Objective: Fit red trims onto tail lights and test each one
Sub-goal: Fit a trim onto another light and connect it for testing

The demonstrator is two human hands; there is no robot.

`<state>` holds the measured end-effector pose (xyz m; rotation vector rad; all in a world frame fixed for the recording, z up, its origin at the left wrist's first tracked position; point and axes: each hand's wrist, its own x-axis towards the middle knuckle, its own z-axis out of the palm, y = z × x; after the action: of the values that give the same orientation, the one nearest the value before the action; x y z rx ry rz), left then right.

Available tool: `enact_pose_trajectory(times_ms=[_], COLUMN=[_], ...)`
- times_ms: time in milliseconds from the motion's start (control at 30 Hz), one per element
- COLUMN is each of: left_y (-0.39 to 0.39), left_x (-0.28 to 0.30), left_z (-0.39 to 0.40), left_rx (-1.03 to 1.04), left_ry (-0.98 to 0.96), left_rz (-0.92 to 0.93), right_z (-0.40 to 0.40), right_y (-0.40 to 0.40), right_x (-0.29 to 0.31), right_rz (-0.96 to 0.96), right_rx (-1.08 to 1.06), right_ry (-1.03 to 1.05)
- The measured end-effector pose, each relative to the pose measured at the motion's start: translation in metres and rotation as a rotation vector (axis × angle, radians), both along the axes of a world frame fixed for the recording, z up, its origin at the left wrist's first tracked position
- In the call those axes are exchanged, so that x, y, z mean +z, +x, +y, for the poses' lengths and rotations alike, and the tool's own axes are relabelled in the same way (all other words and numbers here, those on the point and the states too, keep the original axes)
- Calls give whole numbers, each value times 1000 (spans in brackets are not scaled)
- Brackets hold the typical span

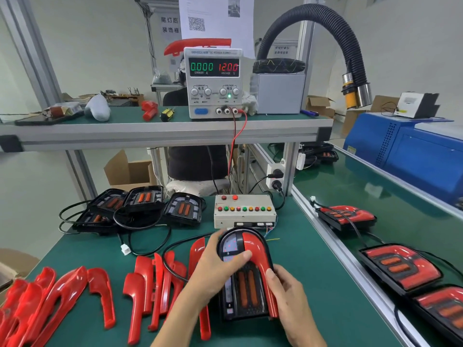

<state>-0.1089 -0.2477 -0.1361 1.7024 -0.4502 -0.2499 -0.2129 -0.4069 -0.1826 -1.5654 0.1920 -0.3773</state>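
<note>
A black tail light lies on the green bench in front of me, with a red trim arched over its top and right side. My left hand grips the light's left edge, thumb pressing on its face near the trim. My right hand holds the light's right side, thumb on the trim's lower leg. Loose red trims lie spread over the bench to the left. Bare tail lights with cables are piled at the back left. A beige test box with coloured buttons sits just behind the light.
A power supply on the upper shelf reads 0.000 A and 12.00 V, with red and black leads hanging down. Finished tail lights with red trims lie on the conveyor at right. A white connector lies on the mat. A person sits behind the shelf.
</note>
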Motion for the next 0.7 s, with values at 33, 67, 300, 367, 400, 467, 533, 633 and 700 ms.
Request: enact_pose_trajectory(times_ms=[33, 67, 300, 367, 400, 467, 533, 633, 700], left_y=[5, 10, 29, 30, 29, 25, 20, 19, 20], left_x=[3, 8, 39, 43, 43, 41, 38, 38, 39], left_z=[1, 3, 2, 1, 1, 2, 2, 6, 8], left_rx=[-26, -62, -311, -322, -323, -313, -294, -272, -268], left_ry=[23, 61, 469, 478, 460, 396, 361, 370, 390], left_rz=[-46, -97, -597, -637, -645, -661, -668, -652, -627], right_z=[0, 0, 1, 0, 0, 1, 1, 1, 1], right_y=[0, -1, -1, -1, -1, -1, 0, 0, 0], right_x=[0, 1, 3, 3, 2, 2, 2, 1, 1], right_rz=[-6, -8, 0, -6, -10, -13, -12, -7, -7], right_rx=[8, 18, 43, 44, 42, 39, 45, 74, 85], right_ry=[16, 33, 117, 125, 126, 130, 138, 141, 131])
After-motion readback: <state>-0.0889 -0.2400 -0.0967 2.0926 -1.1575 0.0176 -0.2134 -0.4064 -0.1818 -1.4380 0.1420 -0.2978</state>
